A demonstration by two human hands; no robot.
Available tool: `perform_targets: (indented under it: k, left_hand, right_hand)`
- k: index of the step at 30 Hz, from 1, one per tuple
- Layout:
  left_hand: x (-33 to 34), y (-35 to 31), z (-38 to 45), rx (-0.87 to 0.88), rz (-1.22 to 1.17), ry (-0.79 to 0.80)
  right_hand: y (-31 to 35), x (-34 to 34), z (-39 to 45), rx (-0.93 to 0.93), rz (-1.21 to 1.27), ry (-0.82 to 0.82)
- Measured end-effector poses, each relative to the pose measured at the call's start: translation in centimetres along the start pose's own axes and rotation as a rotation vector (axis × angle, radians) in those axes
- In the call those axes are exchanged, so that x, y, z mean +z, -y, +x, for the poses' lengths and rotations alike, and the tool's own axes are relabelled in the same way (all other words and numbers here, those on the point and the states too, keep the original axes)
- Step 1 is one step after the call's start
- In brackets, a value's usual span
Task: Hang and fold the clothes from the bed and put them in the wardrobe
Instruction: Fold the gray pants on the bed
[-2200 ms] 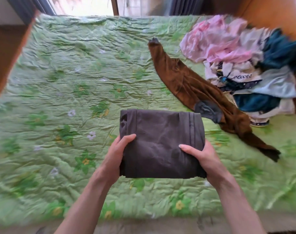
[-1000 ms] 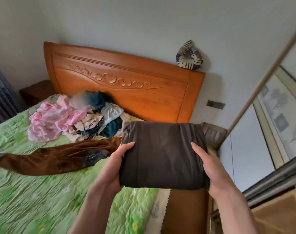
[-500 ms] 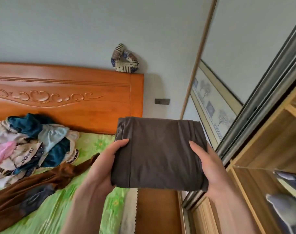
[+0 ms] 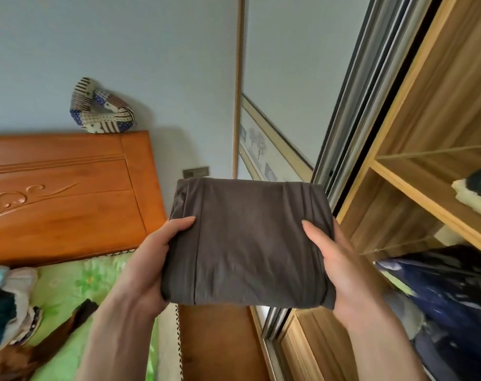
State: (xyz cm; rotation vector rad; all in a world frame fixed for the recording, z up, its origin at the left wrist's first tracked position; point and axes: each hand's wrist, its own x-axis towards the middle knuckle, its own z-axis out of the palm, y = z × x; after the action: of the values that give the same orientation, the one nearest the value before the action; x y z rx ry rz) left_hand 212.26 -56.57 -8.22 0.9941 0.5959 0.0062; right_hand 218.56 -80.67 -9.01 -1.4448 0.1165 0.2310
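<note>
The folded dark grey garment (image 4: pixel 247 243) is held up in front of the person, flat and squared, gripped at both side edges: the left hand (image 4: pixel 148 270) has its thumb laid over the top of the left edge with the fingers curled out of sight underneath, and the right hand (image 4: pixel 341 268) holds the right edge the same way, thumb on top, fingers wrapped below. Compared with half a second ago the grip looks unchanged, but the view has swung further toward the wardrobe (image 4: pixel 431 166): its open wooden shelves now fill the right side of the view beside the garment, where before only a corner of them showed. A pale folded item (image 4: pixel 472 199) lies on a shelf to the right of the garment, and dark blue clothing (image 4: pixel 459 292) sits in the compartment below it. The sliding door rails (image 4: pixel 352 111) rise just behind the garment's upper right corner. To the left of the garment, the orange headboard (image 4: pixel 69 193) has slid toward the frame edge, with the patchwork neck pillow (image 4: pixel 102 111) resting on its top. Less of the bed (image 4: pixel 69 287) is visible than earlier; only the edge of the clothes pile (image 4: pixel 5 303) and the end of the brown garment (image 4: pixel 41 353) remain at the lower left, well apart from the held bundle.
</note>
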Motion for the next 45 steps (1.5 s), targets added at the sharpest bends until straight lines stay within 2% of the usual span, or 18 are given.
perform_targets:
  k: [5, 11, 17, 21, 29, 37, 45]
  left_hand:
    - [3.7, -2.5, 4.3, -0.055, 0.09, 0.122]
    - [7.8, -5.7, 7.2, -0.17, 0.215, 0.321]
    - [12.6, -7.8, 8.5, -0.089, 0.389, 0.582]
    - [15.7, -8.0, 7.9, -0.155, 0.31, 0.604]
    - [21.7, -8.6, 5.5, -0.072, 0.309, 0.773]
    - [30.6, -8.5, 2.6, -0.028, 0.359, 0.94]
    - [40.1, -5.7, 1.3, 0.021, 0.434, 1.116]
  right_hand:
    - [1.9, -1.1, 1.6, -0.022, 0.022, -0.155]
    - [3.9, -1.6, 0.9, -0.125, 0.009, -0.25]
    - [5.9, -2.3, -1.2, -0.201, 0.033, -0.446]
    - [8.1, -3.3, -2.8, -0.251, 0.058, -0.548]
    - [14.9, -7.1, -5.1, -0.379, -0.008, -0.617]
    - [19.9, -13.6, -7.2, -0.365, 0.041, -0.773]
    - [21.6, -19.2, -9.8, -0.385, 0.039, -0.974]
